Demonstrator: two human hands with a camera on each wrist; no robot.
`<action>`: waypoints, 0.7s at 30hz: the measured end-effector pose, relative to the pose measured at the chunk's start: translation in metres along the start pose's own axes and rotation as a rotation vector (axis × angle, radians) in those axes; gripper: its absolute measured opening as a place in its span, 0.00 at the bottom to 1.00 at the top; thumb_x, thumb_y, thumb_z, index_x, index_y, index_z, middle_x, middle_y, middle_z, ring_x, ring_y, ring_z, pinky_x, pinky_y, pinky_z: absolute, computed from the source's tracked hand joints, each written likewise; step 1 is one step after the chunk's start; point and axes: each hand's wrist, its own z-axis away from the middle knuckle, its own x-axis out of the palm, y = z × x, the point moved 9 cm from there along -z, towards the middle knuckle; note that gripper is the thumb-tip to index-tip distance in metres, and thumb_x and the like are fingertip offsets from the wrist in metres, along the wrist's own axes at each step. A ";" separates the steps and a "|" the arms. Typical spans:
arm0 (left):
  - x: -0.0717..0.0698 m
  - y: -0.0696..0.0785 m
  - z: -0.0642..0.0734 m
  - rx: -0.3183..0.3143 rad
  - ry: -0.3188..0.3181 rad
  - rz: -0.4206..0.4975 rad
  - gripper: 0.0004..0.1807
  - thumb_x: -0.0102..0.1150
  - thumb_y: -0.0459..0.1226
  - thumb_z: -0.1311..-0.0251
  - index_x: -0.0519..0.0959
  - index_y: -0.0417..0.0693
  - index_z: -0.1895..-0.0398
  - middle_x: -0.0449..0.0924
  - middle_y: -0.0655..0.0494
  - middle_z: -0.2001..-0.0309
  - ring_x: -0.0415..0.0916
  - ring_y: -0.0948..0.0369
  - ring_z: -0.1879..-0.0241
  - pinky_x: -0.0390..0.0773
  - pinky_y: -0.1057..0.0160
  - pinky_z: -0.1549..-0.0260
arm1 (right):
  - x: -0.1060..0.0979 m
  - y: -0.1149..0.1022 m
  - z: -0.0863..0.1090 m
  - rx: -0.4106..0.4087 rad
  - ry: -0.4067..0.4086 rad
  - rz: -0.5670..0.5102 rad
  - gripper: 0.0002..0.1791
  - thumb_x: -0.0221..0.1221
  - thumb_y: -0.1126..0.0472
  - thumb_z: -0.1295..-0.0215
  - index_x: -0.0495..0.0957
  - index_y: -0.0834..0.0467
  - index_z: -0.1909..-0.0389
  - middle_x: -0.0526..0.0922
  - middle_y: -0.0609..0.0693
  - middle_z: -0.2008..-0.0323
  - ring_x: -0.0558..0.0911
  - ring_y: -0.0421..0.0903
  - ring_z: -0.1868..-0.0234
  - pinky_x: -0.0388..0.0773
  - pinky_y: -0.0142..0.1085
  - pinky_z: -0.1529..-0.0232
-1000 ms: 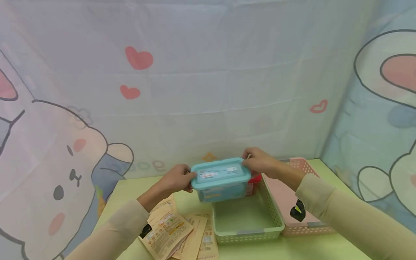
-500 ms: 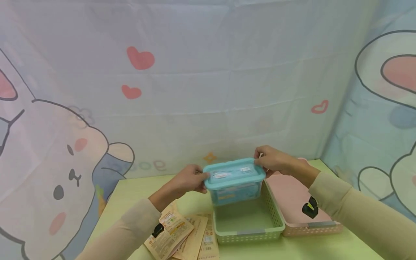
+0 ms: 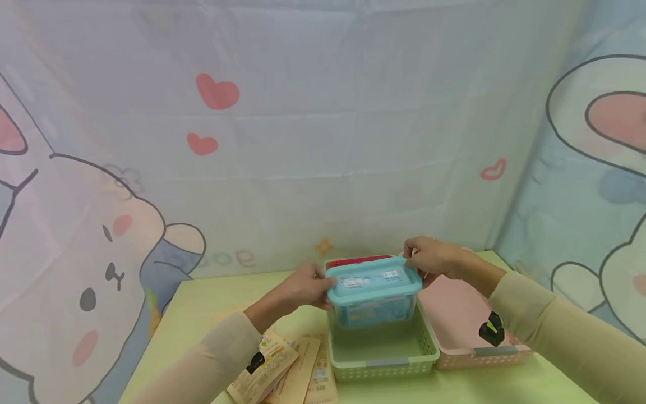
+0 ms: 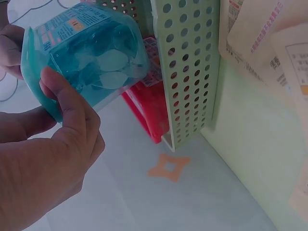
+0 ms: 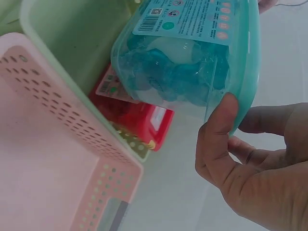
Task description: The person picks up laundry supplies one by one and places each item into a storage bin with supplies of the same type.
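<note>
A clear plastic box point(image 3: 375, 312) with a turquoise lid and blue contents hangs level above the green basket point(image 3: 386, 365). At its left end my left hand point(image 3: 305, 286) grips the lid's rim, thumb above and fingers beneath. My right hand point(image 3: 436, 258) pinches the opposite end of the rim; in the right wrist view its fingers point(image 5: 219, 125) curl under the lid. Behind the box, a red container point(image 3: 358, 261) with a pink label stands at the far end of the green basket. The left wrist view shows the box's base apart from the basket wall point(image 4: 185, 72).
A pink basket point(image 3: 479, 356) stands against the green one on the right. Several tan paper packets point(image 3: 290, 373) lie overlapping on the light green table point(image 3: 212, 297), left of the baskets. A printed cloth point(image 3: 353, 140) hangs behind the table.
Both hands have carried the turquoise-lidded box to the right, then slightly lower and nearer, over the green basket. The red container's top now shows behind it.
</note>
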 end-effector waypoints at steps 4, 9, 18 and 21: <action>0.006 -0.007 -0.003 -0.013 -0.016 -0.004 0.18 0.54 0.33 0.20 0.73 0.39 0.74 0.77 0.50 0.76 0.80 0.63 0.80 0.88 0.62 0.68 | 0.007 0.011 -0.001 0.010 0.011 0.016 0.05 0.55 0.67 0.24 0.70 0.66 0.53 0.77 0.62 0.61 0.81 0.51 0.73 0.86 0.42 0.71; 0.012 -0.016 -0.008 -0.037 -0.022 -0.047 0.24 0.55 0.33 0.20 0.73 0.41 0.82 0.77 0.52 0.81 0.79 0.64 0.82 0.88 0.62 0.69 | 0.015 0.027 -0.004 0.024 0.031 -0.002 0.05 0.55 0.68 0.24 0.68 0.65 0.55 0.77 0.61 0.62 0.81 0.51 0.74 0.86 0.42 0.73; 0.015 -0.031 -0.010 -0.075 0.023 -0.146 0.20 0.59 0.33 0.23 0.74 0.39 0.78 0.81 0.47 0.76 0.81 0.62 0.81 0.89 0.57 0.68 | 0.028 0.048 -0.011 0.063 0.076 0.018 0.07 0.56 0.70 0.29 0.67 0.63 0.55 0.75 0.62 0.57 0.82 0.53 0.71 0.88 0.45 0.72; 0.017 -0.035 -0.010 -0.069 0.025 -0.181 0.18 0.59 0.33 0.23 0.76 0.36 0.76 0.82 0.47 0.74 0.81 0.62 0.81 0.89 0.56 0.67 | 0.032 0.053 -0.013 0.084 0.085 0.044 0.09 0.57 0.70 0.31 0.68 0.64 0.54 0.76 0.61 0.57 0.83 0.53 0.70 0.88 0.44 0.72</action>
